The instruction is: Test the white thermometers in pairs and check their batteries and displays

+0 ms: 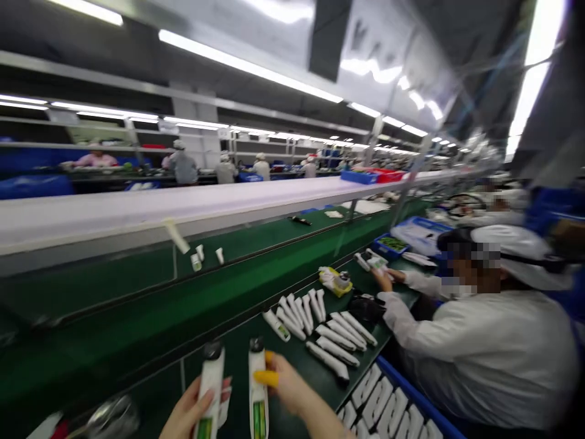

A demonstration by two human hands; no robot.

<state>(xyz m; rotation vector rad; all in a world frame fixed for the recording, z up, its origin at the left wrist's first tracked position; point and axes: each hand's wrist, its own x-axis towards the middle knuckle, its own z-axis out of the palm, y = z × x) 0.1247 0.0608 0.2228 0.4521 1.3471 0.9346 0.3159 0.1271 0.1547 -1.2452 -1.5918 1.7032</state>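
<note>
My left hand (185,411) grips a slim white device housing (212,373) with a black tip and a green circuit board in its lower end. A second white piece (224,410) shows behind that housing, by my fingertips. My right hand (290,385), with yellow finger cots on thumb and finger, pinches another white device housing (257,395). This one also has a black tip, and an open slot shows green inside. Both housings are held side by side above the green bench. Beyond my right hand lie rows of similar white housings (297,312).
A blue crate (388,372) of white parts stands at lower right. A co-worker (498,341) in white handles a part to my right. A yellow-wrapped item (336,280) sits on the bench. A green conveyor (150,317) and a white shelf (183,204) run ahead.
</note>
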